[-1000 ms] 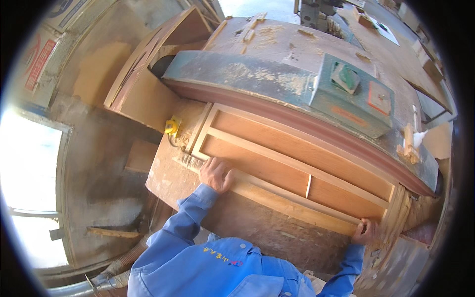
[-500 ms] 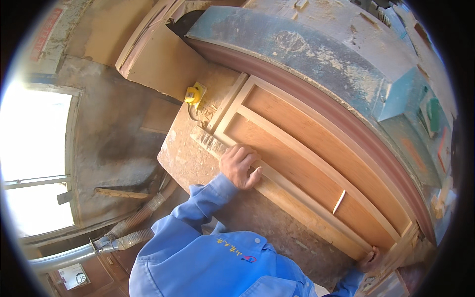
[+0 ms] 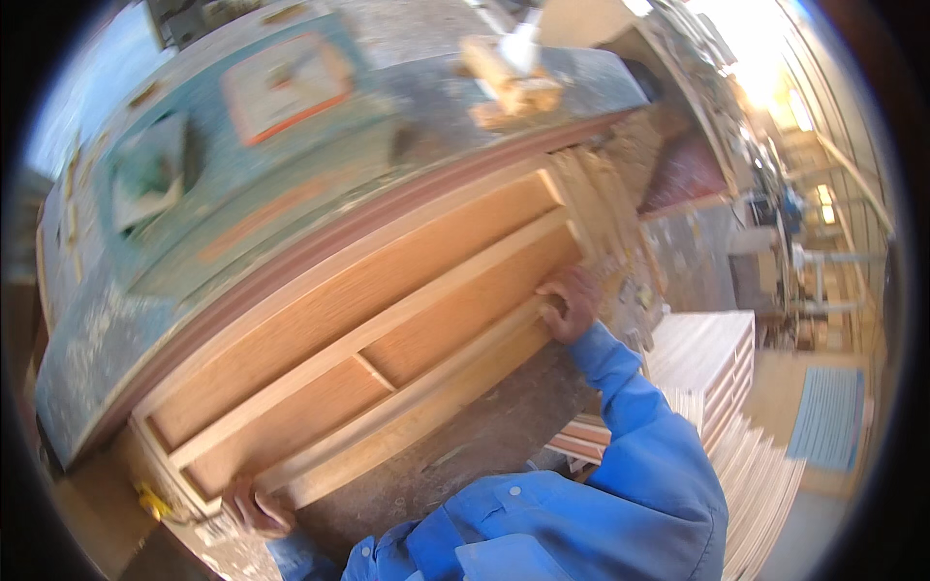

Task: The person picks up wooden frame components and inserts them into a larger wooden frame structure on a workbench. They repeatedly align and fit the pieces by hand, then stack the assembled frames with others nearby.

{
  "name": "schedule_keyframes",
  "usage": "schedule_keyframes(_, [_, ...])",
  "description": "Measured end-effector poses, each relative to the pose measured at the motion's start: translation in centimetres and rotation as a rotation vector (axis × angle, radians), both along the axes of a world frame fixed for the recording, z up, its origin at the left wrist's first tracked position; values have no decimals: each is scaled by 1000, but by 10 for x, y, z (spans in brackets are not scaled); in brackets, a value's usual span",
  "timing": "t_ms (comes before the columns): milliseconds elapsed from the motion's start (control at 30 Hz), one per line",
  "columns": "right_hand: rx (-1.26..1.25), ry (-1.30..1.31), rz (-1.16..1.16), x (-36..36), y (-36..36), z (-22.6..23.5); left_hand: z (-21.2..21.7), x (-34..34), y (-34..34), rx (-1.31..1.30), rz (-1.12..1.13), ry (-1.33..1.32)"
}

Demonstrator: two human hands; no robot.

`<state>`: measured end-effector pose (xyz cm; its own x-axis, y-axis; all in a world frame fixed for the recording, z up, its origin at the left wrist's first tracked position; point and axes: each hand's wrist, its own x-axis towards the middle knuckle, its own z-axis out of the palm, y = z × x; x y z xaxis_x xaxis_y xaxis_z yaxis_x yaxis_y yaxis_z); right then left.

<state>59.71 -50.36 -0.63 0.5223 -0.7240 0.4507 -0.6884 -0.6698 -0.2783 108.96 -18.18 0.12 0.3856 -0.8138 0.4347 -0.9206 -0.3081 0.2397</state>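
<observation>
A long wooden panel frame (image 3: 358,341) with pale rails and reddish plywood inside lies on the workbench. One short crosspiece (image 3: 374,372) stands in its near bay. Along the near side runs a long wooden strip (image 3: 426,387). My left hand (image 3: 257,508) is closed at the strip's left end, by the frame's corner; blur softens its fingers. At the right end, my right hand (image 3: 570,302) curls its fingers and thumb round the strip.
Behind the frame stands a dusty blue-green machine bed (image 3: 87,358) with a reddish-brown edge. Wood blocks (image 3: 509,87) lie on it. A yellow tool (image 3: 153,502) sits by the left corner. Stacked pale boards (image 3: 717,358) rise beyond my right arm.
My view has swung to the right, so the right end of the frame and the stacked boards show. My left hand has moved along the strip to its left end.
</observation>
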Motion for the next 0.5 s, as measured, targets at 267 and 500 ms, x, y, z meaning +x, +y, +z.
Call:
schedule_keyframes(267, [30,-40,9,21,-5,28,-11,-2,4,-49,96,85])
schedule_keyframes(500, [69,-43,-26,19,-4,29,-6,-3,-8,-131,10,-41])
